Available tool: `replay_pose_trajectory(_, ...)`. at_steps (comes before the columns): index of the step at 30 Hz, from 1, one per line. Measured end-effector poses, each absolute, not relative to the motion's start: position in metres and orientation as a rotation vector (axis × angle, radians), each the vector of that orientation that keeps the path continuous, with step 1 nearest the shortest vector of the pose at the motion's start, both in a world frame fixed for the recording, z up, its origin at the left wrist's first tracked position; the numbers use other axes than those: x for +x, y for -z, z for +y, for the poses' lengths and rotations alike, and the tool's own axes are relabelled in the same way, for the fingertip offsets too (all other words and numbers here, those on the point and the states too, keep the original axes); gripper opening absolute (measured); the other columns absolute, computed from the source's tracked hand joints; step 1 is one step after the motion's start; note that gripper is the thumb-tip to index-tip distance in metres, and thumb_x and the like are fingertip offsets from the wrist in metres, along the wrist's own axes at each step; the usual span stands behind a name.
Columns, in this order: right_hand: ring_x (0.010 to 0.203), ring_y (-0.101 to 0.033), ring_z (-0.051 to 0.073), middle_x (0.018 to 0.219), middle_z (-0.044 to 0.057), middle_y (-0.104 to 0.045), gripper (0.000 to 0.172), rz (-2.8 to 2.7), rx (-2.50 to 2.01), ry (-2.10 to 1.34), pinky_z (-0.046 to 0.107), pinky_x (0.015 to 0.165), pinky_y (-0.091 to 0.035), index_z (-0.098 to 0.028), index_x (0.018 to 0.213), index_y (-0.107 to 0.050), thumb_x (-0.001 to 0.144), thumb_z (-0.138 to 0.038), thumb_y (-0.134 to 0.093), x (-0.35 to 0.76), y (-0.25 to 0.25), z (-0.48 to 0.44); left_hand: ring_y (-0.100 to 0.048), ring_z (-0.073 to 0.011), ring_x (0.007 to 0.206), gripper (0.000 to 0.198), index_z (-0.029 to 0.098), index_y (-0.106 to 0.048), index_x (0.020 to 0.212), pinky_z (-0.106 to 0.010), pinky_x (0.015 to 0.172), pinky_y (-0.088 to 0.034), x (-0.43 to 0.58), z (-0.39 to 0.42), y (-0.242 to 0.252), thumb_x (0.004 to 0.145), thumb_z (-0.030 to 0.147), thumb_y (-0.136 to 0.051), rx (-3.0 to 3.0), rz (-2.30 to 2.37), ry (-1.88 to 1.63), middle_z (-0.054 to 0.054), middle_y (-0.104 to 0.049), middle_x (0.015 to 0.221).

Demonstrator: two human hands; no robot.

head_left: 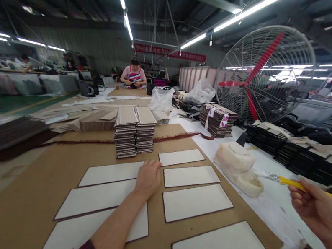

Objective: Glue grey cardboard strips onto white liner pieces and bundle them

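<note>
My left hand [149,177] reaches forward over the right end of a white dark-edged panel [110,173] in the far left row. Its fingers lie stretched toward the left edge of a smaller white panel [180,157]; its thumb is hidden. In my right hand [321,206] is a brush [290,182] by its yellow handle. The bristle end points left, close to the rim of a whitish, glue-crusted container [236,163]. Several more white panels, such as one near panel [198,201], lie flat in two columns on brown board [65,167].
Two stacks of panels [135,129] stand beyond the rows. A tied stack [218,120] sits farther right, by a large caged fan [266,73] with red blades. Black-edged piles [293,145] line the right side. A person [134,75] works at the table's far end.
</note>
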State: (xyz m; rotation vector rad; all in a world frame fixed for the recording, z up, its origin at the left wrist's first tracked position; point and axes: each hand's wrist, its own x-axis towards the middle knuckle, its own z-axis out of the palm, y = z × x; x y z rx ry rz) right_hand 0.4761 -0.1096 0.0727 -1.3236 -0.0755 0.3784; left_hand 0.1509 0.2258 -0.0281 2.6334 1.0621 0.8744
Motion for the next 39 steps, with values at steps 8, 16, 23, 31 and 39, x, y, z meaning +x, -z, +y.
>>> replay_pose_trajectory(8,0.044,-0.057,0.006,0.061,0.0,-0.066,0.019,-0.236,-1.229,-0.625,0.011,0.043,-0.051,-0.017,0.083,-0.06,0.099,-0.022,-0.052,0.401,-0.109,0.04,-0.055,-0.027,0.114,0.044,0.018,-0.061,0.121,-0.042,0.095,-0.044,0.153,0.219,0.027,0.084,0.005,-0.041,2.722,1.04,-0.671,-0.011,-0.062,0.128)
replay_pose_trajectory(16,0.044,-0.06,0.01,0.058,0.001,-0.066,0.027,-0.356,-1.297,-0.857,0.018,0.044,-0.055,-0.015,0.081,-0.06,0.095,-0.038,-0.062,0.355,-0.051,0.167,-0.053,-0.0259,0.121,0.045,0.02,-0.059,0.123,-0.041,0.101,-0.042,0.152,0.216,0.02,0.083,0.006,-0.044,2.754,1.032,-0.562,-0.01,-0.061,0.133)
replay_pose_trajectory(23,0.043,-0.058,0.009,0.056,0.001,-0.065,0.028,-0.382,-1.386,-0.913,0.019,0.045,-0.053,-0.013,0.078,-0.061,0.097,-0.033,-0.058,0.348,-0.027,0.192,-0.056,-0.026,0.114,0.035,0.017,-0.061,0.115,-0.039,0.097,-0.045,0.154,0.218,0.019,0.087,0.008,-0.042,2.78,1.005,-0.534,-0.012,-0.063,0.122)
replay_pose_trajectory(31,0.051,-0.058,0.007,0.068,-0.004,-0.063,0.028,-0.393,-1.476,-0.929,0.02,0.049,-0.051,-0.013,0.084,-0.062,0.099,-0.036,-0.059,0.352,-0.016,0.205,-0.055,-0.026,0.112,0.033,0.016,-0.063,0.111,-0.038,0.098,-0.045,0.154,0.217,0.017,0.087,0.007,-0.043,2.789,0.996,-0.557,-0.012,-0.064,0.119)
replay_pose_trajectory(39,0.054,-0.059,0.008,0.073,-0.003,-0.063,0.028,-0.393,-1.558,-0.848,0.02,0.051,-0.052,-0.012,0.091,-0.063,0.098,-0.039,-0.06,0.372,-0.025,0.196,-0.055,-0.0257,0.113,0.035,0.016,-0.064,0.112,-0.038,0.098,-0.044,0.154,0.217,0.02,0.085,0.007,-0.044,2.783,0.993,-0.577,-0.012,-0.064,0.12)
